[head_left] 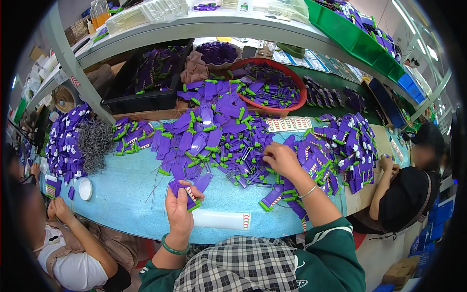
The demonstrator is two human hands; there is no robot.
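My left hand (180,209) is closed around a flat purple plastic part with a green end (191,198) and a red-and-white striped sticker, held above the near side of the table. My right hand (282,159) is over the right part of a large heap of purple and green parts (204,126), its fingers curled together. Whatever is between those fingertips is too small or hidden to make out. On the table in front of me lies a pale sticker backing strip (221,220) with a few striped stickers left at its right end. A fuller striped sticker sheet (289,123) lies behind my right hand.
A red basin (302,92) and a black tray (109,104) with purple parts stand at the back, under a shelf (194,30). Stickered parts (357,151) pile up at right. Grey wire pieces (95,146) and a white lid (85,189) lie left. Co-workers sit on both sides.
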